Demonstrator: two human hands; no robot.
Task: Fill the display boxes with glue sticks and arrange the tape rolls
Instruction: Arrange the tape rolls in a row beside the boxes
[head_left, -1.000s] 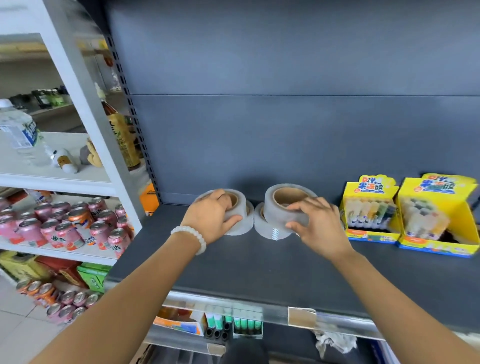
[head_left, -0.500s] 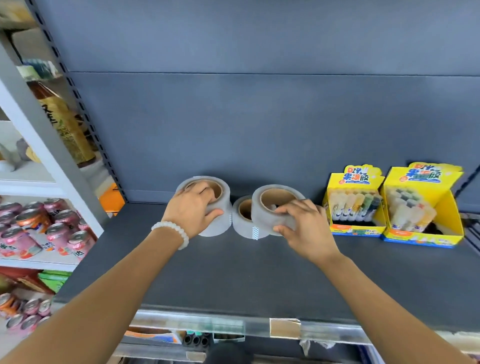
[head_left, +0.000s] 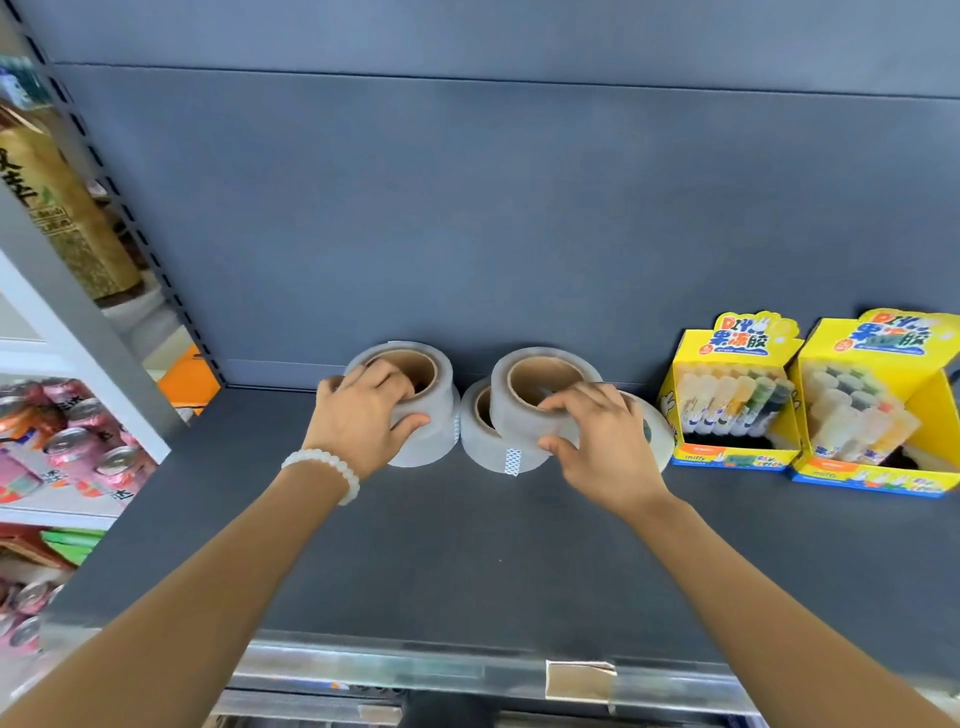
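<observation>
The left tape roll (head_left: 415, 410) is gripped by the left hand (head_left: 363, 421), fingers curled over its rim; the upper tape roll (head_left: 540, 400), stacked on a lower tape roll (head_left: 483, 441), is pinched by the right hand (head_left: 602, 441). Since a second ago, the rolls are drawn closer together. All are set on the dark shelf (head_left: 467, 561), two yellow display boxes (head_left: 737, 395) to the right.
</observation>
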